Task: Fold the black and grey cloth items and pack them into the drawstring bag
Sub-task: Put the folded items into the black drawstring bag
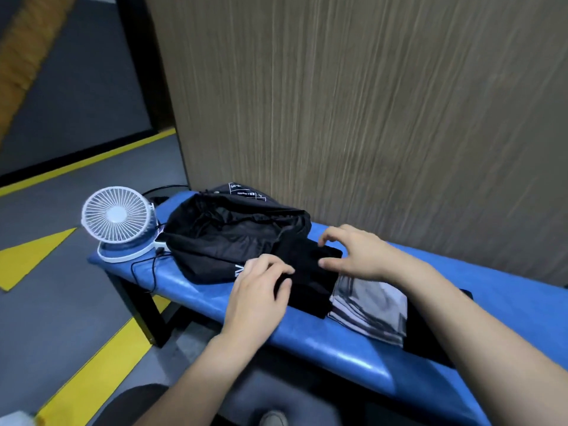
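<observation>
Black folded cloth (310, 272) under two hands
Left hand (258, 287) and right hand (353, 253) pressed it, fingers loosely curled; one grey cloth (368, 309), one drawstring bag (227, 235) alongside

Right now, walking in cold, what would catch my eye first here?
Probably the two bare hands at the centre: the left hand and right hand both rest on a folded black cloth lying on a bright blue bench. Just behind it sits a rumpled black drawstring bag, and a folded grey cloth lies to the right. At the bench's left end stands a small white fan.
</observation>
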Demonstrator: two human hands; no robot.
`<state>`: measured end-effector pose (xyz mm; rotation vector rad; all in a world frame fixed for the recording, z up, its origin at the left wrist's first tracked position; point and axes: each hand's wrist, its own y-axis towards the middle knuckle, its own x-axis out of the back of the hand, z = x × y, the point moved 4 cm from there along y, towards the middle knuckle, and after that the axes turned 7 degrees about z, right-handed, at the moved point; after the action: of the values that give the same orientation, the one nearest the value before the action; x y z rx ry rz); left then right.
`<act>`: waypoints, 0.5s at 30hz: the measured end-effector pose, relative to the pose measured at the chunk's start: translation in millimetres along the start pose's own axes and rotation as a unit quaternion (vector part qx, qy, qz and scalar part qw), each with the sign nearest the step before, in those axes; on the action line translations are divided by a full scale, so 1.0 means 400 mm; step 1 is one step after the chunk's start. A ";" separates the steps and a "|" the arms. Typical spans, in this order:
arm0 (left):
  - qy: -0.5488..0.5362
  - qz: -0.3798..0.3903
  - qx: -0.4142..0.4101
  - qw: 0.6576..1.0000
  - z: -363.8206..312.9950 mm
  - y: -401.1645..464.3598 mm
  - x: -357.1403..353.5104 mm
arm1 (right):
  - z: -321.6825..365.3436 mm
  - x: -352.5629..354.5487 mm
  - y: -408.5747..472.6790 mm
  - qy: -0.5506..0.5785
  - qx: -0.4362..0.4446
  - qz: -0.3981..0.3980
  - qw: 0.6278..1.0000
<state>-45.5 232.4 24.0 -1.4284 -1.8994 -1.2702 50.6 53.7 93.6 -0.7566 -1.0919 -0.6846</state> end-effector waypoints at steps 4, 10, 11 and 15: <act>0.006 0.006 0.005 1.000 0.028 -0.008 -0.008 | 0.027 -0.006 0.125 0.033 0.000 0.056 0.998; -0.020 0.030 0.037 0.999 0.024 -0.009 -0.034 | 0.030 -0.066 0.191 0.028 -0.084 0.152 0.984; -0.031 0.032 0.045 0.998 0.026 -0.010 -0.038 | 0.028 -0.076 0.193 0.029 -0.093 0.166 0.981; -0.055 0.030 0.080 0.995 0.035 -0.022 -0.048 | 0.040 -0.093 0.193 0.052 -0.103 0.185 0.976</act>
<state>-44.2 234.1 -1.3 -1.4867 -1.9645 -1.0062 92.3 114.9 48.0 -1.0586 -0.7625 -0.5168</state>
